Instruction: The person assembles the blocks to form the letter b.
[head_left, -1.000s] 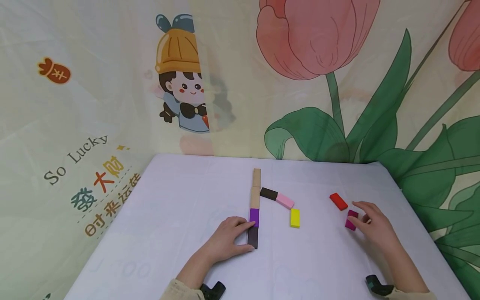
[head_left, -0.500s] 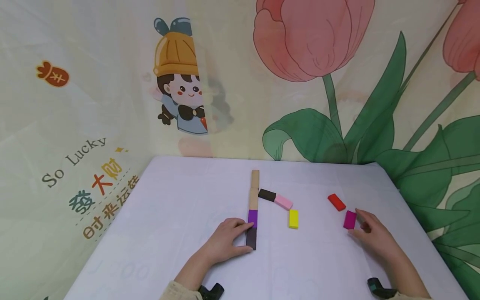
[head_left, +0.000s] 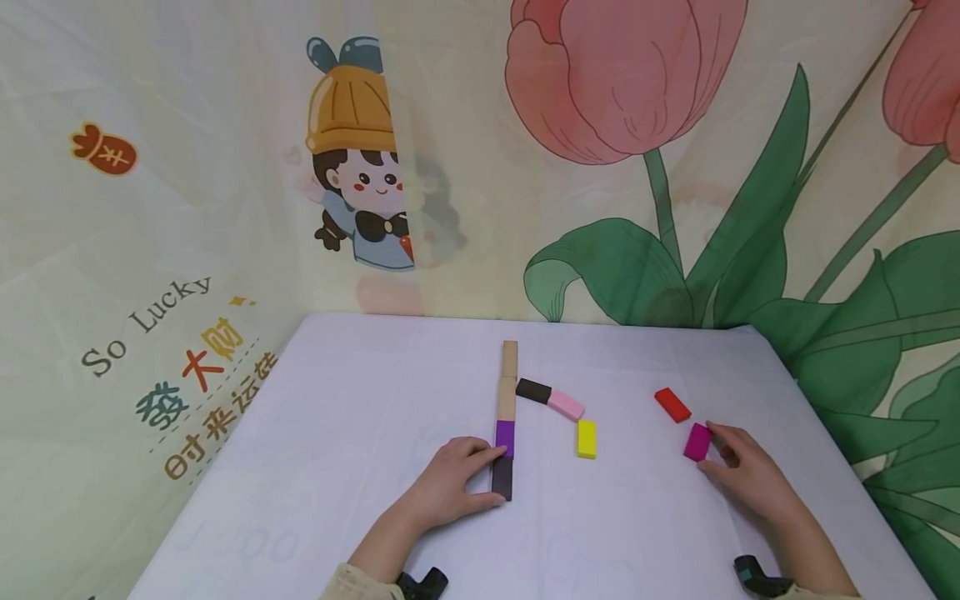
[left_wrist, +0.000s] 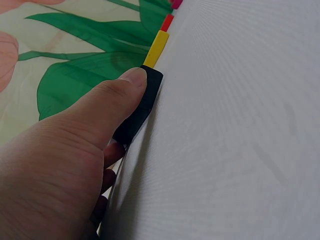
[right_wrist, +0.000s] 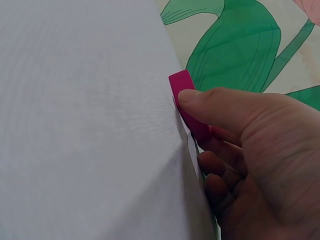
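Gripping black block (head_left: pixel 503 478) and magenta block (head_left: pixel 697 442), hands low.

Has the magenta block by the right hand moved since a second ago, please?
Yes. The magenta block was tipped up under the right hand; it now lies flat on the table, slightly nearer the red block, which kept its place.

White-clothed table (head_left: pixel 315 433) against draped printed fabric backdrop (head_left: pixel 187 125), large pink tulip (head_left: pixel 622 75) with green leaves (head_left: pixel 847 350) at right, cartoon child in an orange hat (head_left: pixel 360 158) at centre-left, "So Lucky" lettering (head_left: pixel 146 321) — soft, even light
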